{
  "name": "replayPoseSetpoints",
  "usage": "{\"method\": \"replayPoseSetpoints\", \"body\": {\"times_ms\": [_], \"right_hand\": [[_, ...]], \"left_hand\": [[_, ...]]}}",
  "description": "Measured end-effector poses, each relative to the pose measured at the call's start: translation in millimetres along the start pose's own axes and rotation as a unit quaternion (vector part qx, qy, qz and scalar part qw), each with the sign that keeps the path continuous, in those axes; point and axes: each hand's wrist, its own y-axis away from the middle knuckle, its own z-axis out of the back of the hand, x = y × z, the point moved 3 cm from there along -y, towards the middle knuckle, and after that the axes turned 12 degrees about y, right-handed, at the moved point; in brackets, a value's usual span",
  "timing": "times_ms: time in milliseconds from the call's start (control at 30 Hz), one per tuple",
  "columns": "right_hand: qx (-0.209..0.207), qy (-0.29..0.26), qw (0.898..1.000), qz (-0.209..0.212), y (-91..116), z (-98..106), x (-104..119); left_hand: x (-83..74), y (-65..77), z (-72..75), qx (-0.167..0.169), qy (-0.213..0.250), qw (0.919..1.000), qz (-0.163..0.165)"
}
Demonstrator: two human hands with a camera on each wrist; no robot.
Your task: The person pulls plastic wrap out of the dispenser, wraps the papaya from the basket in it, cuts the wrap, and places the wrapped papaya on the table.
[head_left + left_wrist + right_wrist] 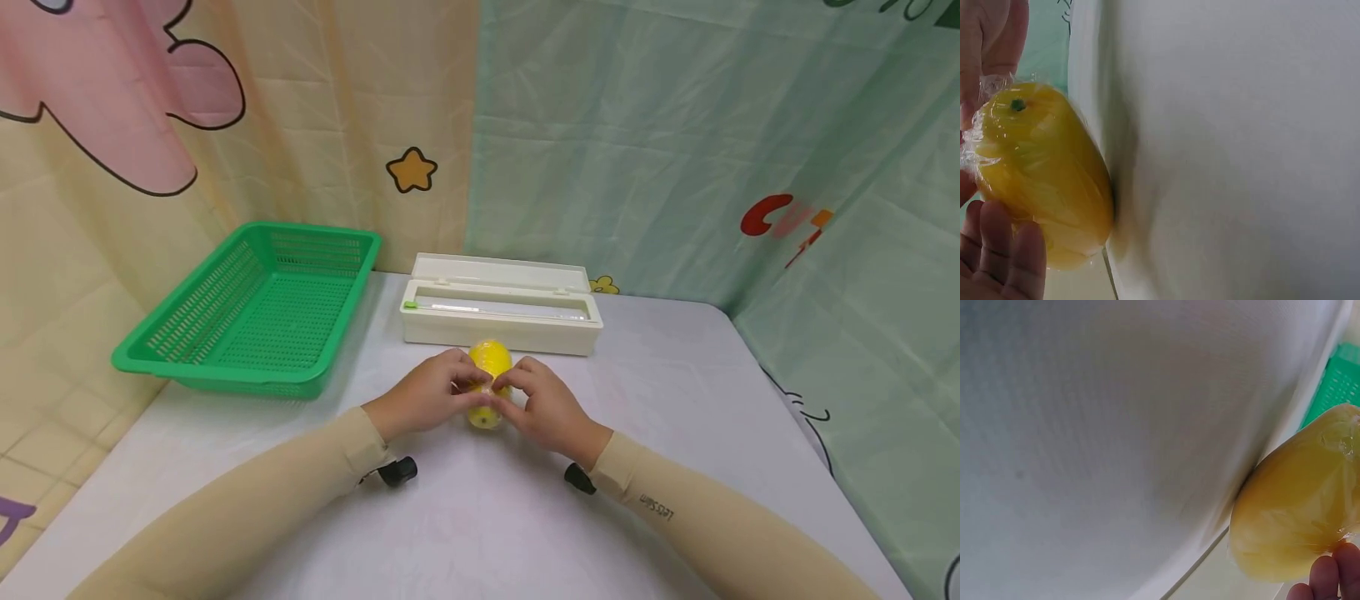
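A yellow, oblong fruit (491, 357) wrapped in clear cling film rests on the white table between the two hands. A small green stem mark shows on one end in the left wrist view, where the cling film (988, 134) bunches up along the side. From the left, my left hand (435, 392) pinches the film with thumb and forefinger over the fruit. My right hand (546, 408) pinches it from the other side, its fingertips close to the left ones. In the right wrist view, fingertips touch the underside of the wrapped fruit (1297, 506).
Behind the hands stands a white cling film dispenser (502, 336), lid raised, with a green slide cutter (410, 305) at its left end. A green plastic basket (330, 367) sits at the back left. Printed curtains (600, 167) hang around the table.
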Motion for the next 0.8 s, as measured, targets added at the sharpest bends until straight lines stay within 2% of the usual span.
{"method": "replayPoseSetpoints", "body": {"times_ms": [100, 233, 333, 400, 533, 667, 800], "right_hand": [[0.001, 0.0, 1.0, -0.003, 0, 0, 0], [0.004, 0.003, 1.0, -0.004, -1, 0, 0], [0.012, 0.003, 1.0, -0.029, -4, 1, -2], [0.027, -0.002, 0.998, -0.058, -8, 2, -4], [0.082, -0.041, 0.99, -0.111, -16, 1, -11], [0.127, -0.079, 0.981, -0.125, -23, -2, -16], [0.136, -0.083, 0.979, -0.125, -24, -2, -18]], "left_hand": [[2.3, 0.6, 2.7, 0.015, -0.012, 0.9998, -0.002], [4.5, -3.3, 4.2, -0.002, -0.024, 0.9997, 0.009], [4.9, -7.9, 4.1, -0.013, -0.011, 0.9997, 0.015], [5.0, -10.1, 3.9, -0.014, -0.006, 0.9998, 0.015], [5.0, -12.8, 3.8, -0.017, 0.006, 0.9998, 0.013], [5.7, -15.4, 3.2, -0.03, 0.029, 0.9988, 0.024], [4.6, -17.6, 3.2, -0.033, 0.033, 0.9984, 0.031]]}}
